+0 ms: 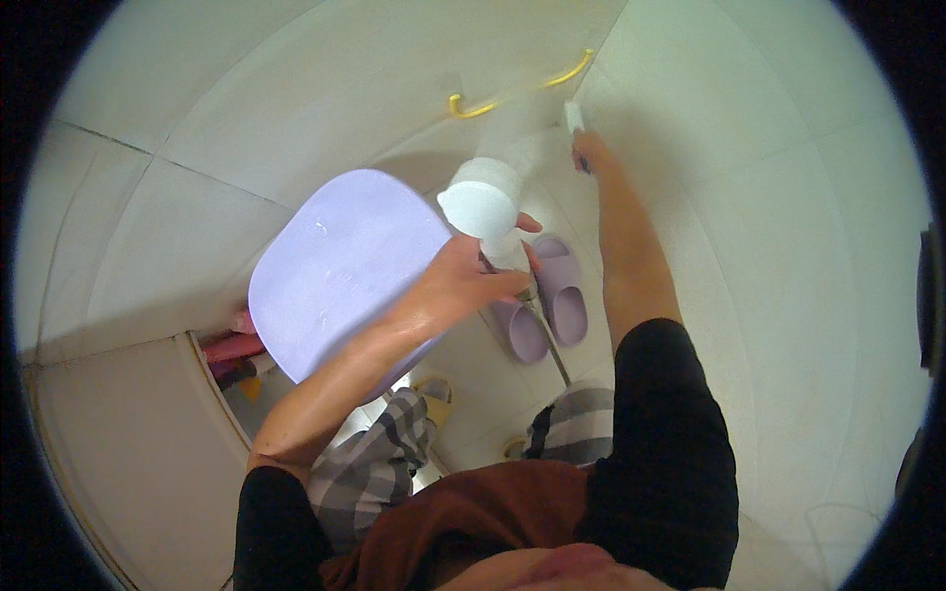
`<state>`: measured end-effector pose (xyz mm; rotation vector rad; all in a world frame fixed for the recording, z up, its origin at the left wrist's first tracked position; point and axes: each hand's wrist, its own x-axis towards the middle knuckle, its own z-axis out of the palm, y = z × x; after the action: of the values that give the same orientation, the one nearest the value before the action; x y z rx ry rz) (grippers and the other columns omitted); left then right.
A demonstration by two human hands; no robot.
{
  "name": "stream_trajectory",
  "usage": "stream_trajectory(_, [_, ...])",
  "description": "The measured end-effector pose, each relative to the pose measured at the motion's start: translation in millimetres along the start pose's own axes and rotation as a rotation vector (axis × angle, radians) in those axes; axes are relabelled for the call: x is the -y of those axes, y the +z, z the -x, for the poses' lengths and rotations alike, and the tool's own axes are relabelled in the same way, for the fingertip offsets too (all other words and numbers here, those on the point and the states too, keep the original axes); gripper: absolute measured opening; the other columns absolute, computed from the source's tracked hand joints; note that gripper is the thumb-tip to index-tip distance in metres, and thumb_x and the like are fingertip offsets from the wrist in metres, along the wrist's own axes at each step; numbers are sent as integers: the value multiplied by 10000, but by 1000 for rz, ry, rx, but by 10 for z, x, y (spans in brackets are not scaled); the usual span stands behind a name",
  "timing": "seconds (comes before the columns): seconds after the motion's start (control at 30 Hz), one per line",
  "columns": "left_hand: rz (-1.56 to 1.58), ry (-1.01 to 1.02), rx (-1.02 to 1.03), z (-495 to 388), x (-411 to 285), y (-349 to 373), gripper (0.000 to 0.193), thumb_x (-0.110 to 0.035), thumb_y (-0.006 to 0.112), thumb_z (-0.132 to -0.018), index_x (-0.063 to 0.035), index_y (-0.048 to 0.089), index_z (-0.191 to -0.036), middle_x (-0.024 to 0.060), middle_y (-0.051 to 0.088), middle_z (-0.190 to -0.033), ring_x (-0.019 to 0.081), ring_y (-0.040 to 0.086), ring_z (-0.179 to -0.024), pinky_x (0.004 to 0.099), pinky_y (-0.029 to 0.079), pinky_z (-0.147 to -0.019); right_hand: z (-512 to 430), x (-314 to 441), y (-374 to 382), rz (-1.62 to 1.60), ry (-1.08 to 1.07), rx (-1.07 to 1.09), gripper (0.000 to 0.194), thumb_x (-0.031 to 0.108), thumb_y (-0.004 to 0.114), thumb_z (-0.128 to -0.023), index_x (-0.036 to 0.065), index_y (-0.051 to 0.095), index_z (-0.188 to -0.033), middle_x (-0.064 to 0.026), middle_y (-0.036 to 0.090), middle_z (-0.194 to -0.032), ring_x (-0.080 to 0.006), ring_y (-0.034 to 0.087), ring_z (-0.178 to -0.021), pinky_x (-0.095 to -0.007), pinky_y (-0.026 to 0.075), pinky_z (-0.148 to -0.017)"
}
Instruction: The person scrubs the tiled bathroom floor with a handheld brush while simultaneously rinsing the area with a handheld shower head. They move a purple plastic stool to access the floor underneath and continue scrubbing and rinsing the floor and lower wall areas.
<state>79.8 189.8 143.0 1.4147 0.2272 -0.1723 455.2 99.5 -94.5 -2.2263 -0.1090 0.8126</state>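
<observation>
My left hand [473,275] is closed round the handle of a white shower head [484,198], whose metal hose [550,340] hangs down toward the floor. Spray seems to leave the head toward the wall corner. A white brush [573,117], or a similar scrubbing tool with a dark part on its handle, is in my right hand [591,154], held close to the tiles at the corner. Just left of the shower head is a lilac plastic stool or lid [347,258] with wet marks on top. My left forearm passes over its edge.
Lilac slippers [567,310] stand on the tiled floor below my hands. A yellow curved bar [473,111] is on the wall ahead. Tiled walls rise on both sides. Red and pink items [233,347] lie at the left, beside a pale panel [133,443].
</observation>
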Motion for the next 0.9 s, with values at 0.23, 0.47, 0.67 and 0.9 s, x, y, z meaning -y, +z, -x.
stream_trajectory(0.23, [-51,-43,6,-2,189,19,470,-4,593,-795,-38,443,-1238,77,601,-1008,141,581,-880,274,524,-700,436,32,363,-545,-341,-338,349,344,448,-923,24,506,-794,-39,465,-580,-172,433,-393,-323,382,-378])
stream_trajectory(0.47, [-82,-38,-31,-18,271,32,464,-34,608,-793,-38,432,-1223,98,608,-992,147,592,-871,276,529,-688,829,665,965,-694,-665,-191,350,401,439,-945,79,514,-832,0,457,-630,-145,484,-559,-312,436,-519])
stream_trajectory(0.67, [-72,5,-107,19,315,-4,465,-50,627,-801,-20,421,-1217,98,617,-981,153,603,-856,281,528,-676,899,6,1867,-265,-924,-140,326,367,447,-940,55,512,-870,-38,485,-688,-180,505,-611,-329,446,-558])
stream_trajectory(0.9, [-170,6,-129,27,324,-8,466,-69,631,-806,-15,411,-1213,91,626,-981,153,605,-850,299,523,-704,638,-163,1705,-232,-886,52,304,327,456,-933,28,508,-913,-81,518,-755,-221,529,-673,-348,457,-604])
